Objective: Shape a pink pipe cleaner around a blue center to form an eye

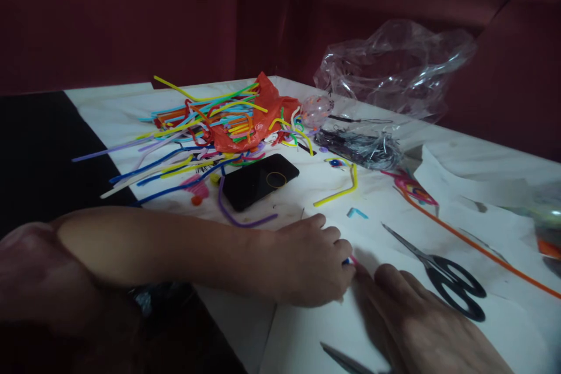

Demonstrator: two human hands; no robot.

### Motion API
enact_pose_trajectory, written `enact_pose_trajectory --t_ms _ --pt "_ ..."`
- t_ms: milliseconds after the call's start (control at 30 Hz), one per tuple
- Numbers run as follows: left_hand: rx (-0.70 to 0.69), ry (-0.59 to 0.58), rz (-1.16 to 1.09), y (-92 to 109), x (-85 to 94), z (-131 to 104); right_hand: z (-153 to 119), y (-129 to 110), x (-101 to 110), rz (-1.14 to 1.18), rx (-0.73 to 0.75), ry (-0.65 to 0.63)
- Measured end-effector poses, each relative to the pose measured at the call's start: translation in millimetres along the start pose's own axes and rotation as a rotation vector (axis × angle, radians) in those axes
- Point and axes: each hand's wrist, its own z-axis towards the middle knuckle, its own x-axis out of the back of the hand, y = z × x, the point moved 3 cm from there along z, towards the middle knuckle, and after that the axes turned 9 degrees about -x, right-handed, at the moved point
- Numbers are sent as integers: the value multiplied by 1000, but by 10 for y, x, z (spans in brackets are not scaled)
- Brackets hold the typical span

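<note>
My left hand [313, 263] reaches in from the left over the white table [298, 333], fingers curled down and closed. At its fingertips shows a small pink and blue piece [350, 260], mostly hidden by the fingers. My right hand [412, 310] comes from the lower right, fingers bent and meeting the left fingertips at the same piece. Scissors with black handles [447, 280] lie just right of my right hand. A second metal blade [342, 357] pokes out at the bottom edge, its rest hidden by my right hand.
Pipe cleaners [175, 128] of several colours spill from a red plastic bag [267, 117]. A black phone [260, 181] lies in front. Further right are a bent yellow pipe cleaner [346, 190], a long orange one [473, 241], white paper [473, 181] and a clear plastic bag [394, 70].
</note>
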Motion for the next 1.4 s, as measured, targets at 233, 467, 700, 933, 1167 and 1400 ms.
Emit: enact_pose_trajectory --t_ms 233,467,700,933,1167,1400 --pt "-6 28 35 25 -48 -1 -45 37 -50 -7 30 -42" --pt "9 44 52 41 -72 -1 -67 47 -23 26 61 -19" --pt "17 46 38 45 -66 -14 -84 64 -21 56 77 -45" --pt "31 39 21 37 -93 -20 -46 51 -41 68 77 -36" --pt "36 70 31 47 -103 -13 -76 72 -33 77 92 -29" --pt "25 56 17 33 -97 -12 -72 75 -20 89 76 -63"
